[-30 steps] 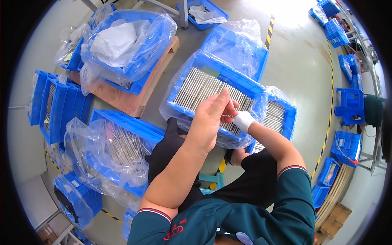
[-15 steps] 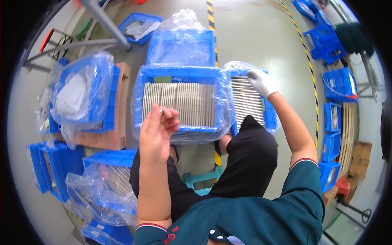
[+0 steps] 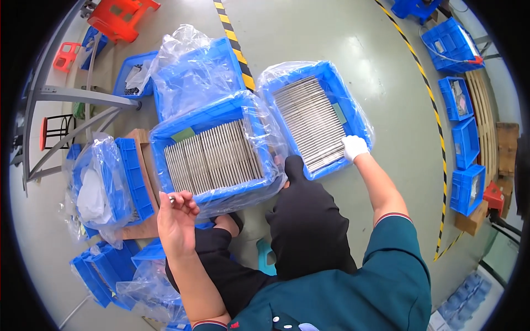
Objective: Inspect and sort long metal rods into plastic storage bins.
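The white-gloved right hand (image 3: pixel 355 148) is the nearer hand to the right rods (image 3: pixel 308 118); these lie in the right crate (image 3: pixel 343 91), to the left of its fingertips and beyond them; their long axes run crosswise, leftward from the grip and sloping slightly toward the person; the fingertips appear at the right ends of the nearest rods (contact cannot be confirmed from this angle); whether the fingers are parted or closed on a rod cannot be told; a green card (image 3: pixel 339 113) sits beyond this grip. The bare left hand (image 3: pixel 178 231) is at the near left corner of the left crate (image 3: pixel 232 192); its fingers curl toward the thumb, apparently pinching a small metallic piece (image 3: pixel 171 199); the left rods (image 3: pixel 215 157) lie beyond and rightward, long axes running away from the grip.
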Available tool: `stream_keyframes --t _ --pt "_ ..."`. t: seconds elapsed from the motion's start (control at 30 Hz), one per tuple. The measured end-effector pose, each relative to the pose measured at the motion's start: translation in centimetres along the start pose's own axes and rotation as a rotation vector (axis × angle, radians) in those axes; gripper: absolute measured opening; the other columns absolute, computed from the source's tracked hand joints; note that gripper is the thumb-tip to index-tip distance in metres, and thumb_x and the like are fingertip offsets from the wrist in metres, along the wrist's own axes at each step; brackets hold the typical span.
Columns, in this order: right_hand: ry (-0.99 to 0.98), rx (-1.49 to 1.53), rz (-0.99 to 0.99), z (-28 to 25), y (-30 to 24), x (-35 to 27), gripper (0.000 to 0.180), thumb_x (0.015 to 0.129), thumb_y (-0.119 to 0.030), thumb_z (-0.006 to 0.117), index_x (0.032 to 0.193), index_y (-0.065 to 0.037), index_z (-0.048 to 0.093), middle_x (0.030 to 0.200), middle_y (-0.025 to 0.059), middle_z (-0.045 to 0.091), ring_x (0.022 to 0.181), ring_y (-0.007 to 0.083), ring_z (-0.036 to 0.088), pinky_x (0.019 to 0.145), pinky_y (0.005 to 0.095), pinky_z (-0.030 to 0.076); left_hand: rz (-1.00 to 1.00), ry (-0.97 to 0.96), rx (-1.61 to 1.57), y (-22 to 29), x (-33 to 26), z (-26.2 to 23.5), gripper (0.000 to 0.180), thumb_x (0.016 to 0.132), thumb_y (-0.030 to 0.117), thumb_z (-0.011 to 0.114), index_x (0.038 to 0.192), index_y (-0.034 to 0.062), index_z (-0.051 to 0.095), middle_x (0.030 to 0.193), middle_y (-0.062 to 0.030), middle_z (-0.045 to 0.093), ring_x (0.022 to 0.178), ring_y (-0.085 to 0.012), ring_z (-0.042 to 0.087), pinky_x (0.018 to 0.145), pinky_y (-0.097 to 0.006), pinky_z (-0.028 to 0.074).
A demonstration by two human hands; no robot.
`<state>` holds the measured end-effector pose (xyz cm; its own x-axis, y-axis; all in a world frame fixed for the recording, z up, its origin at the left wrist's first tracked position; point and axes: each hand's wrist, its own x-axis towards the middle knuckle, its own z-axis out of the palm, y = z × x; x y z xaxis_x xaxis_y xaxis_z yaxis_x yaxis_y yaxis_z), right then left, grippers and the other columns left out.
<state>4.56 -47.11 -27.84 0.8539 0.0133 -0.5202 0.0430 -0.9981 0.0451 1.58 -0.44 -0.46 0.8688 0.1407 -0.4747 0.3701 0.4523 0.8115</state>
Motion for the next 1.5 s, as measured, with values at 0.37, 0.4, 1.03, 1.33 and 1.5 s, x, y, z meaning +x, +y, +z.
stream_keyframes --t 0.37,0.4,1.03,1.33,1.5 --pt "-0.298 0.272 0.151 -0.9 0.5 0.3 0.049 0.081 -0.051 0.053 0.119 -0.020 0.057 0.113 0.0124 0.062 0.103 0.0293 0.060 0.088 0.0396 0.048 -0.006 0.020 0.061 -0.6 0.6 1.5 0.036 0.095 0.038 0.047 0.078 0.0061 0.051 0.088 -0.0097 0.058 0.075 -0.0163 0.052 0.069 -0.029 0.045" --pt "-0.329 0.214 0.134 -1.0 0.5 0.2 0.047 0.080 -0.050 0.055 0.114 -0.019 0.061 0.111 0.0125 0.063 0.101 0.0292 0.061 0.087 0.0397 0.048 -0.002 0.021 0.069 -0.5 0.6 1.6 0.036 0.095 0.038 0.048 0.078 0.0060 0.051 0.088 -0.0098 0.058 0.074 -0.0165 0.052 0.069 -0.029 0.045" --pt "-0.660 0.012 -0.231 0.1 -0.3 4.8 0.044 0.069 -0.038 0.067 0.101 -0.008 0.067 0.099 0.0148 0.067 0.093 0.0296 0.064 0.082 0.0375 0.051 0.009 0.014 0.070 -0.5 0.3 1.2 0.038 0.095 0.038 0.048 0.077 0.0048 0.052 0.087 -0.0109 0.058 0.074 -0.0174 0.052 0.069 -0.030 0.044" --pt "-0.427 -0.227 -0.265 -0.3 -2.2 5.2 0.028 0.067 -0.019 0.062 0.092 -0.010 0.071 0.093 0.0140 0.068 0.089 0.0304 0.065 0.076 0.0382 0.052 0.031 0.023 0.074 -0.2 -0.1 1.1 0.037 0.096 0.038 0.046 0.078 0.0053 0.050 0.087 -0.0100 0.057 0.075 -0.0170 0.051 0.070 -0.030 0.043" --pt "-0.327 -0.320 -0.294 -0.5 -3.8 4.5 0.024 0.071 -0.019 0.058 0.088 -0.012 0.073 0.092 0.0127 0.069 0.088 0.0292 0.066 0.075 0.0391 0.052 0.043 0.013 0.088 0.2 -0.3 0.8 0.037 0.096 0.039 0.045 0.079 0.0060 0.050 0.087 -0.0096 0.056 0.075 -0.0174 0.051 0.068 -0.030 0.042"
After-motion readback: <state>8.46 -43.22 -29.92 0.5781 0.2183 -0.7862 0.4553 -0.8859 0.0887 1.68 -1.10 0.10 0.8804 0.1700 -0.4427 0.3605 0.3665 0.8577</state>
